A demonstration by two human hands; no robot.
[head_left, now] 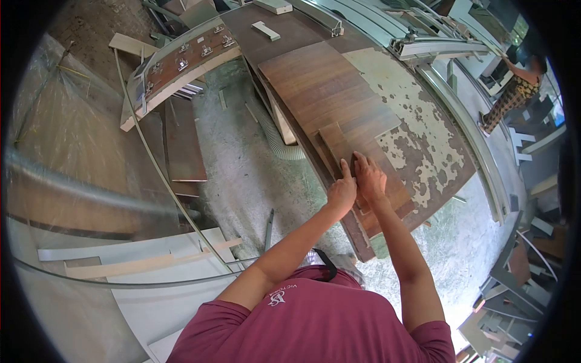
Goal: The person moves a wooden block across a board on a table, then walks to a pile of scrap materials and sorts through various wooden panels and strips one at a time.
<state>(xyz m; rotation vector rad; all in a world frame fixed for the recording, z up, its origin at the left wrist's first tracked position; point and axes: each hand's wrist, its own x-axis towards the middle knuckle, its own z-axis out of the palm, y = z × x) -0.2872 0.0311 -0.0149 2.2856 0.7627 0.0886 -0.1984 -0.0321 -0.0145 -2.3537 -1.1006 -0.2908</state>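
A narrow brown wooden board (334,141) lies lengthwise on a wide wood-grain panel (330,78), near the left edge of the workbench. My left hand (342,192) grips the narrow board from its left side, index finger stretched along the top and the other fingers curled, partly hidden. Close beside it, my right hand (370,178) has bent fingers pressed together against the board's right side. The near end of the board is partly covered by my hands and wrists.
The brown bench top (417,130) has patchy pale areas on the right. A small white block (266,30) lies farther back. Left stands a board with metal clamps (183,64); a grey flexible hose (275,136) hangs under the bench. Another person (514,91) stands at far right beyond metal rails (463,112).
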